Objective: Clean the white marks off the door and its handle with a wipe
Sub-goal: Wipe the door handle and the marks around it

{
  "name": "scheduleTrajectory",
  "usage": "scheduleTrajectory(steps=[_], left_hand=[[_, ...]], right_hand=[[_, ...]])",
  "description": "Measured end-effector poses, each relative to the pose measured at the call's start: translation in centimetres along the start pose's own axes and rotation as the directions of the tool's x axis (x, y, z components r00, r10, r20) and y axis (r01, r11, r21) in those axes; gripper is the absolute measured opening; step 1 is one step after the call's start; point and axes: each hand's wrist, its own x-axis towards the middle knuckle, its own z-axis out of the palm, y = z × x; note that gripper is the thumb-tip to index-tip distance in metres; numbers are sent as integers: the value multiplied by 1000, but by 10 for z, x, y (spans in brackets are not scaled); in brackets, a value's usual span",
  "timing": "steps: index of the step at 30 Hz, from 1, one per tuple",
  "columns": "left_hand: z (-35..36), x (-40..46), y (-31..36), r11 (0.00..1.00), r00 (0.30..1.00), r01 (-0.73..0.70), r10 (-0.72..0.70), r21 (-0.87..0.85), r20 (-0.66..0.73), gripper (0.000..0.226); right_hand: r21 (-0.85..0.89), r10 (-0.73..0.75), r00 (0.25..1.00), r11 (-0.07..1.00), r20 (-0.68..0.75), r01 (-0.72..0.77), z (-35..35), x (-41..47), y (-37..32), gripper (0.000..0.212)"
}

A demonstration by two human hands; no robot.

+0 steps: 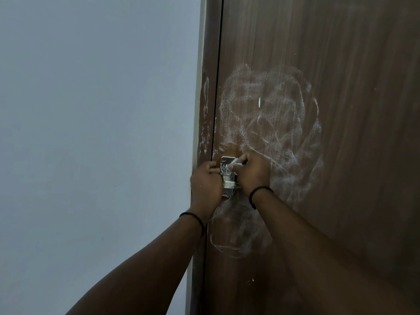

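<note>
The right hand [252,172] was closed around a small pale object, held pinched in its fingertips against the upper part of the metal handle plate [228,176]; whether that object was a folded wipe or something thinner could not be told, since only a light sliver showed past the fingers. The left hand [205,184] was curled shut at the door's edge, just left of the plate, its fingers wrapped toward the gap between the door [341,155] and the frame [208,110], gripping or bracing there; what exactly it held was hidden by its own back. The plate stood between the two hands, touching both, its long axis vertical, with white scribbles across its upper face. Outward from the right hand lay the bulk of the work: the large patch of white marks [270,114] spread up and to the right of the handle, and a fainter patch [238,233] sat below it, beneath the wrists. Thin white streaks also ran down the frame above the left hand. By my reading, the right hand was the nearer one to both patches, so a sweep up and rightward from the plate would fall to it, while the left steadied the door.
</note>
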Motion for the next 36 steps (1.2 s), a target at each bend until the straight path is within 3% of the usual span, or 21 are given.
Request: scheduleTrajectory(steps=[3,6,8,10,13,15,19,20,22,24,25,29,33,36], left_hand=[[0,-1,1,1000,1000,3,-3,12,2,39],[-3,-1,0,997,1000,-22,22,74,3,37],[-3,-1,-1,994,999,-46,46,101,3,35],[-2,-3,-2,994,998,-56,58,94,-18,35],[1,-11,-5,997,995,-60,64,46,-78,33],[0,-16,-9,996,990,-82,87,47,-110,31],[-4,-18,-9,973,971,-196,210,120,-117,32],[-4,-19,-7,966,965,-218,234,137,-118,33],[-3,-20,-1,949,950,-269,290,168,-118,33],[-1,-20,4,914,919,-351,378,204,-114,36],[0,-20,6,888,896,-396,429,235,-112,39],[-1,-14,7,827,843,-483,528,288,-104,45],[-2,-4,0,800,814,-531,573,279,-97,43],[2,2,-8,811,834,-501,546,302,-81,40]], right_hand=[[8,-80,993,997,-83,81,2,3,-9,14],[-145,-215,976,967,-28,209,3,5,-6,11],[-285,-355,934,891,44,353,2,6,-3,16],[-358,-521,843,769,131,530,1,6,-7,17],[-356,-555,730,641,398,681,5,10,-17,13],[-359,-529,730,641,433,678,6,13,-19,15],[-215,-469,882,857,53,468,-2,17,-9,8],[-216,-428,904,881,13,420,-2,18,-8,7],[-191,-441,894,874,79,447,2,20,-13,10],[-268,-531,808,764,255,587,6,20,-18,13],[-280,-543,794,744,274,606,7,22,-19,13],[-91,-399,916,912,29,400,0,31,-13,12],[-285,-524,815,764,248,578,-2,25,-18,16],[-277,-535,753,711,382,646,-4,24,-26,19]])
